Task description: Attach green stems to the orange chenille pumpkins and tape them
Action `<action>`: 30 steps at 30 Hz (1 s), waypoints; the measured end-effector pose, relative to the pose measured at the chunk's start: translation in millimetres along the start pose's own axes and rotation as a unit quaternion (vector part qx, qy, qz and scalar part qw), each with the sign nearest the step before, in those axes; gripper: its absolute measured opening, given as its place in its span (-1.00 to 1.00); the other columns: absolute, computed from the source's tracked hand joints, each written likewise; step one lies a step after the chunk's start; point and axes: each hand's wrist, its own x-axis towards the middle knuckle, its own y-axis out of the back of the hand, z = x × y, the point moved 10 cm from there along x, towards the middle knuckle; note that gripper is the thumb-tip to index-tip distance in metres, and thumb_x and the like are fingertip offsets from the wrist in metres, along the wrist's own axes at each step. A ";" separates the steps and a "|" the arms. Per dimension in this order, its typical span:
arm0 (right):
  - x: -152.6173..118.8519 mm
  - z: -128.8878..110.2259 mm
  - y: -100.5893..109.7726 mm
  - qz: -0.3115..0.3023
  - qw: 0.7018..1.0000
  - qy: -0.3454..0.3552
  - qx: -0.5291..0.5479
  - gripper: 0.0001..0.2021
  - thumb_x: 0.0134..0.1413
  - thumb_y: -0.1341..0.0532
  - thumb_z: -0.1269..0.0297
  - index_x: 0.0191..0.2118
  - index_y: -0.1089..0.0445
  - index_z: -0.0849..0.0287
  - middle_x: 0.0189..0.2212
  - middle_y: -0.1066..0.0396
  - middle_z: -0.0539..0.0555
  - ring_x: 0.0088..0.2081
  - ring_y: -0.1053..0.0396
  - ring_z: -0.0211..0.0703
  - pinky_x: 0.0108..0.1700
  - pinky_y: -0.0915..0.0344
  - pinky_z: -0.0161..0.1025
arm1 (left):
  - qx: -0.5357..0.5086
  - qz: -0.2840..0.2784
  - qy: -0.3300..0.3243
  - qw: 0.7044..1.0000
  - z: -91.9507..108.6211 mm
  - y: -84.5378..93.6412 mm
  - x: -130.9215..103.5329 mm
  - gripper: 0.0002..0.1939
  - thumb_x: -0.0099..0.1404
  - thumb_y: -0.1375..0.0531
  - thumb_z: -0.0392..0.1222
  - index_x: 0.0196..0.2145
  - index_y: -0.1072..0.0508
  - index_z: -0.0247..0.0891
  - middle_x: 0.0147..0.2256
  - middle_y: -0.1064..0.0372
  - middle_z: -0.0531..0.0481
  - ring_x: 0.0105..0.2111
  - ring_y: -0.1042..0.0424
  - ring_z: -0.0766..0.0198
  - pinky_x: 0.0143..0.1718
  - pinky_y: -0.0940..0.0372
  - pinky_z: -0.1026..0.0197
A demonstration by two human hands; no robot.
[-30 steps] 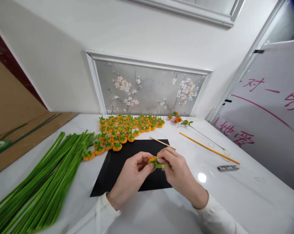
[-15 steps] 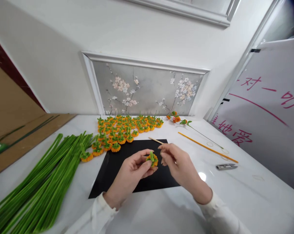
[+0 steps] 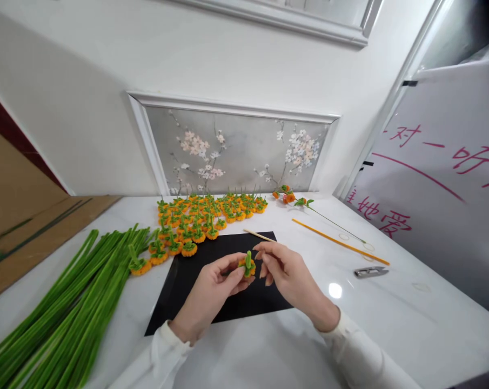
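Note:
My left hand [image 3: 216,283] is closed, pinching a small orange fuzzy-wire flower [image 3: 252,268] between thumb and fingers. Its green base and short green stem [image 3: 248,259] point up. Just right of the flower is my right hand [image 3: 290,275], fingers bent and a little apart, with nothing visible in them. Both hands are over a black mat [image 3: 179,294]. A thin wooden stick [image 3: 258,234] lies across the mat's far right corner, its near end hidden behind my right hand.
Many similar orange flowers [image 3: 199,234] stand stem-up behind the mat. Green fuzzy wires [image 3: 94,302] lie at left beside a cardboard sheet [image 3: 78,216]. Toward the right are a flower spray [image 3: 288,198], an orange fuzzy wire [image 3: 341,241] and thread snips [image 3: 370,272].
My right hand has come slightly closer to the flower. The flower's stem now stands more upright in my left hand. The whole view has shifted a little.

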 end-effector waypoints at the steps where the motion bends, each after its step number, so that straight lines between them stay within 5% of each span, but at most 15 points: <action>1: -0.1 -0.2 -0.9 -0.005 1.000 0.001 0.012 -0.77 0.19 -0.02 0.30 -0.08 -0.32 0.15 -0.32 -0.34 0.05 -0.53 -0.32 -0.35 -0.52 -0.37 -0.38 | 0.022 0.007 -0.009 1.000 -0.7 3.0 1.7 -0.64 0.14 -0.27 -0.11 -0.10 -0.47 -0.25 -0.18 -0.51 -0.07 -0.23 -0.51 0.17 -0.11 -0.41 0.11; 4: -0.1 6.3 -5.3 -0.028 0.997 -0.032 0.057 -0.78 0.17 -0.08 0.22 -0.11 -0.32 0.15 -0.31 -0.34 0.04 -0.49 -0.36 -0.34 -0.47 -0.41 -0.36 | 0.110 0.033 -0.048 0.992 -0.7 12.7 5.9 -0.65 0.15 -0.24 -0.14 -0.10 -0.47 -0.30 -0.22 -0.52 -0.11 -0.29 -0.52 0.14 -0.17 -0.43 0.06; 10: -6.9 43.0 -24.1 -0.064 0.965 -0.220 0.127 -0.61 0.08 -0.12 -0.07 -0.40 -0.29 0.24 -0.54 -0.36 -0.01 -0.62 -0.36 -0.36 -0.59 -0.37 -0.41 | 0.172 0.063 -0.111 0.977 10.6 17.7 4.1 -0.72 0.17 -0.20 -0.16 -0.15 -0.47 -0.27 -0.19 -0.48 -0.09 -0.23 -0.50 0.13 -0.12 -0.41 0.08; 17: -4.4 39.0 -25.1 -0.010 0.984 -0.149 0.100 -0.81 0.03 -0.21 0.18 -0.34 -0.28 0.20 -0.54 -0.31 -0.09 -0.59 -0.39 -0.34 -0.58 -0.39 -0.41 | 0.041 0.026 -0.063 0.997 5.5 7.2 3.7 -0.75 0.16 -0.26 -0.16 -0.19 -0.47 -0.27 -0.22 -0.46 -0.05 -0.25 -0.47 0.20 -0.16 -0.41 0.16; 24: -2.1 42.2 -29.1 0.001 0.974 -0.156 0.165 -0.82 -0.02 -0.25 0.23 -0.40 -0.26 0.20 -0.56 -0.29 -0.11 -0.55 -0.43 -0.31 -0.48 -0.43 -0.36 | -0.076 0.046 0.001 0.996 -6.8 8.8 2.3 -0.80 0.13 -0.30 -0.19 -0.25 -0.50 -0.25 -0.27 -0.48 -0.02 -0.26 -0.47 0.27 -0.12 -0.38 0.23; 28: -2.5 45.1 -22.6 0.018 0.963 -0.191 0.190 -0.71 -0.09 -0.32 0.15 -0.37 -0.25 0.19 -0.50 -0.35 -0.09 -0.56 -0.43 -0.33 -0.54 -0.39 -0.40 | 0.006 0.083 -0.055 0.995 7.2 16.8 3.2 -0.66 0.11 -0.30 -0.17 -0.13 -0.44 -0.20 -0.16 -0.47 -0.05 -0.14 -0.46 0.18 -0.07 -0.36 0.16; 30: -7.7 43.2 -32.7 -0.034 0.936 -0.233 0.263 -0.66 -0.06 -0.30 0.04 -0.35 -0.26 0.21 -0.49 -0.40 -0.04 -0.53 -0.45 -0.31 -0.47 -0.42 -0.35 | 0.079 0.101 -0.122 0.984 21.5 20.3 0.7 -0.65 0.13 -0.28 -0.17 -0.10 -0.42 -0.19 -0.11 -0.45 -0.06 -0.06 -0.42 0.15 -0.01 -0.32 0.14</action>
